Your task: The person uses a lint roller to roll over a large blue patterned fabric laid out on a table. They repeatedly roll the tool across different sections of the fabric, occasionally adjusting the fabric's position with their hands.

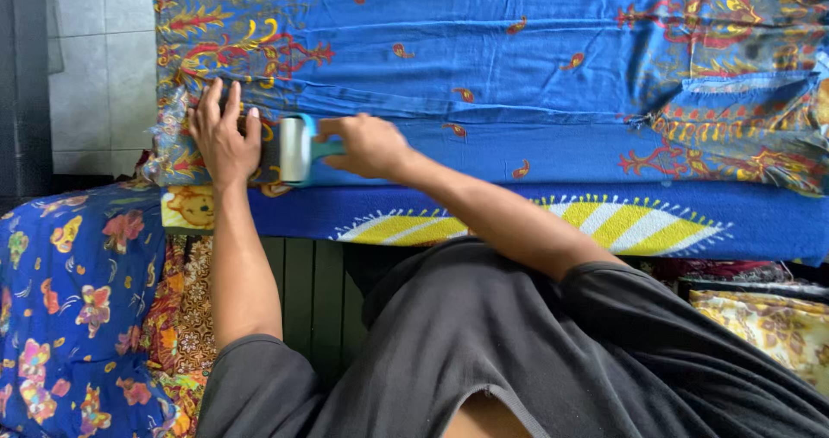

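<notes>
Head view. I am seeing the left hand (223, 136) lying flat on the blue cloth (518, 66), fingers (211, 97) released and spread, gripping nothing, palm pressing the patterned edge. Just right of it, the right hand (367, 144) is clenching the teal handle of an iron (298, 150), fingers wrapped fully round. The iron is resting on the cloth, touching the left hand's thumb side. Below the cloth, a striped towel (604, 222) is showing.

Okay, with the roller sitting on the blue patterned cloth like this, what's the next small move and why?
Probably draw the roller rightward along the blue cloth. The right hand grips its handle, the left hand pins the cloth's left edge flat, and most fabric lies to the right.
</notes>
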